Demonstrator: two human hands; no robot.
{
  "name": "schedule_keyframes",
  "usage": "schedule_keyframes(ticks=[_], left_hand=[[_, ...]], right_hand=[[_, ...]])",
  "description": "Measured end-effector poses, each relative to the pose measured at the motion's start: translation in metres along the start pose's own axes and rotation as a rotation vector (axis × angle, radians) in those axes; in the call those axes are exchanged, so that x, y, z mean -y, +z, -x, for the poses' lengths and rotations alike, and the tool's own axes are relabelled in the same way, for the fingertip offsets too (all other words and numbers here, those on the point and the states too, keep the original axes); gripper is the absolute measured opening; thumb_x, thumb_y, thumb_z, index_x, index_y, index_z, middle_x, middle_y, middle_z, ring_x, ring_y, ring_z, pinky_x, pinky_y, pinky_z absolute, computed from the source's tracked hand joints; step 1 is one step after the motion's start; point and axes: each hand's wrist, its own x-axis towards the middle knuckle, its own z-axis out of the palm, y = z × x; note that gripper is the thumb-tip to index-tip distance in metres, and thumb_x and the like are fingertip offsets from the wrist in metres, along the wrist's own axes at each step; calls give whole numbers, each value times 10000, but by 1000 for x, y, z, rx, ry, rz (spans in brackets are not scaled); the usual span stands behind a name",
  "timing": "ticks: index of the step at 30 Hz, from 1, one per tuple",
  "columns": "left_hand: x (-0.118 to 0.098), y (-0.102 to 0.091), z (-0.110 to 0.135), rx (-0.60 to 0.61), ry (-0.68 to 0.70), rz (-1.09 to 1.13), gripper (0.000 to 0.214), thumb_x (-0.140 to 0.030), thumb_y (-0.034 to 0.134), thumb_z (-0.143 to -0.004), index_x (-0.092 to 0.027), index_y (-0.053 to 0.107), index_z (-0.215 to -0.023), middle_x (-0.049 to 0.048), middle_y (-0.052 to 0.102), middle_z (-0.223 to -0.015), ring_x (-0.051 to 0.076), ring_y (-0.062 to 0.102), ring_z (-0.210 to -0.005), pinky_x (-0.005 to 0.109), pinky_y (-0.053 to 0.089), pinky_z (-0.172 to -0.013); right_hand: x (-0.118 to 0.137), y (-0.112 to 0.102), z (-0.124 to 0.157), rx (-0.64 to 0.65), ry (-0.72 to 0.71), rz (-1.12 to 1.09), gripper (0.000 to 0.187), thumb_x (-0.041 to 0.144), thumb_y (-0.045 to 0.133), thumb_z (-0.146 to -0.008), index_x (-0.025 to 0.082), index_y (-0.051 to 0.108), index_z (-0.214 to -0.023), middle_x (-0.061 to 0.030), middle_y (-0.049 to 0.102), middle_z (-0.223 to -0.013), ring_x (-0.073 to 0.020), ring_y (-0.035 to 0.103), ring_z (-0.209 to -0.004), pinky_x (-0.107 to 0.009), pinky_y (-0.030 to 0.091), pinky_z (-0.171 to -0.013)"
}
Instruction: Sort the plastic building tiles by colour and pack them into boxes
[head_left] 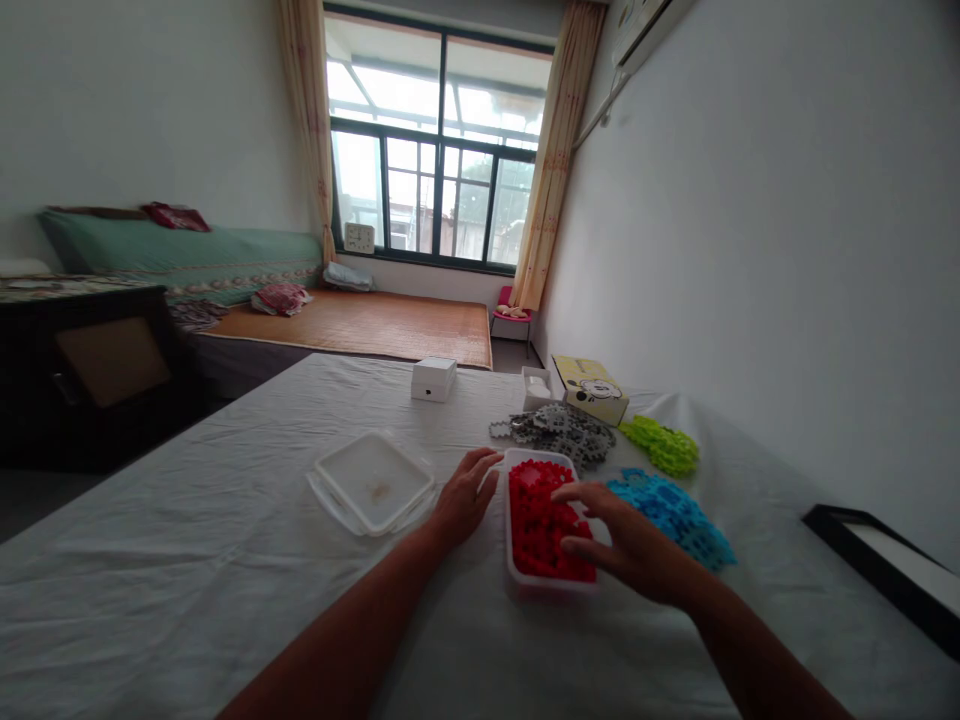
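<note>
A white rectangular container [511, 560] full of red interlocking pieces [541, 520] sits on the white-covered table [225, 560]. My left hand [463, 497] rests against the container's left side, fingers spread and holding nothing. My right hand [626, 545] lies over the container's right edge, fingers stretched across the red pieces, nothing gripped. Beside my right hand lies a pile of blue pieces [675, 512].
Stacked white lids or trays [371, 482] lie left of the container. Grey pieces [562, 430], green pieces [664, 445], a small white box [433, 378], a yellow carton [592, 388] and a black frame [885, 560] are on the table. Bed and window behind.
</note>
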Motion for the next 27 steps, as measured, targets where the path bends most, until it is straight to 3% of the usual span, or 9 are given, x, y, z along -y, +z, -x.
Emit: schedule_keyframes(ticks=[2, 5, 8, 11, 15, 18, 22, 27], left_hand=[[0, 1, 0, 0, 4, -11, 347, -312, 359, -941, -228, 544, -1222, 86, 539, -1220, 190, 501, -1160, 385, 411, -1039], [-1, 1, 0, 12, 8, -69, 338, -268, 386, -922, -238, 540, -1222, 82, 546, -1207, 192, 512, -1139, 379, 427, -1015], [-2, -7, 0, 27, -34, -216, 346, -216, 421, -887, -242, 544, -1209, 81, 569, -1153, 207, 534, -1079, 386, 454, -962], [2, -25, 1, 70, -124, -417, 292, -206, 488, -840, -238, 602, -1108, 93, 599, -1073, 246, 536, -1045, 413, 462, -911], [12, -62, 0, 205, -282, -672, 248, -243, 605, -761, -226, 650, -1004, 129, 616, -1071, 311, 538, -1030, 480, 454, -843], [22, -86, -4, 262, -346, -787, 282, -146, 513, -796, -254, 660, -1012, 114, 627, -1113, 303, 548, -1033, 477, 442, -826], [33, -99, -15, 370, -130, -717, 384, -33, 452, -790, -294, 675, -963, 63, 648, -1123, 242, 529, -1105, 418, 384, -920], [40, -108, -32, 533, -12, -674, 253, -88, 499, -794, -253, 689, -809, 55, 693, -864, 186, 593, -940, 329, 363, -941]], right_hand=[[-3, 0, 5, 19, 0, -14, 204, 344, 535, -869, 256, 631, -1025, -41, 658, -1043, -201, 588, -970, -344, 477, -853], [-3, 9, 12, 35, -74, 33, 158, 317, 524, -880, 273, 665, -936, -33, 678, -1013, -211, 588, -998, -368, 465, -897], [-7, 18, 18, -147, -62, 64, 194, 317, 495, -893, 282, 646, -1009, -51, 661, -1088, -226, 575, -1061, -401, 456, -937], [-13, 25, 25, -294, -35, 64, 202, 328, 488, -892, 286, 635, -1023, -57, 669, -1073, -230, 603, -1034, -405, 480, -917], [-18, 32, 35, -326, -76, 37, 168, 323, 504, -883, 288, 641, -974, -40, 691, -1023, -214, 637, -982, -368, 519, -871], [-21, 35, 41, -342, -102, 22, 158, 314, 517, -876, 289, 637, -976, -34, 696, -1012, -211, 645, -971, -360, 533, -853], [-20, 33, 47, -353, -119, 1, 154, 293, 514, -876, 288, 635, -972, -34, 698, -998, -209, 650, -965, -350, 542, -843], [-17, 32, 57, -354, -142, -19, 161, 263, 505, -880, 281, 637, -971, -40, 692, -1013, -198, 646, -976, -324, 535, -860]])
